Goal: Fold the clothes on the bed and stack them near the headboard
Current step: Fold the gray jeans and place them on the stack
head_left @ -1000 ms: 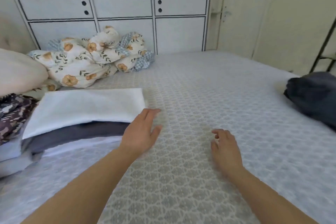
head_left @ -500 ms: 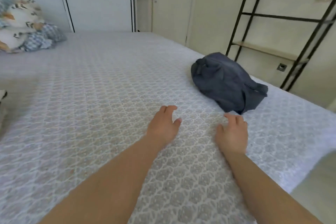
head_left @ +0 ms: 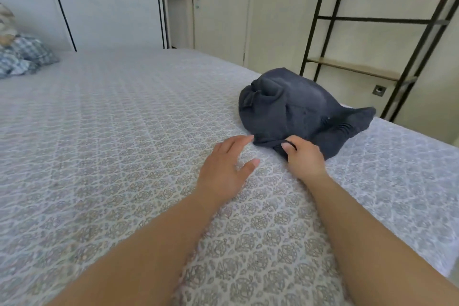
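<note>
**Taking hold of the last crumpled garment**

A crumpled dark navy fabric garment lies in a heap on the patterned grey-white bedspread of the bed, close to the bed's right edge and in front of a black metal shelving frame. The right hand has its fingers curled around the near hem of the garment, so its grip holds a fold of the dark cloth. The left hand lies just beside it with fingers straight and spread, its grip wide and holding nothing; the fingertips reach the garment's edge, though actual contact is hard to confirm.

The garment looks soft, limp and light, probably a knit that will sag and bunch rather than keep a shape. It should not slip or break, but it will drag on the textured cover. A sensible hold is at two corners of the hem or at a waistband, so it can be shaken flat before folding.

No containers appear here. Far left sits a bundle of blue checked bedding, against white panelled cupboards.
</note>
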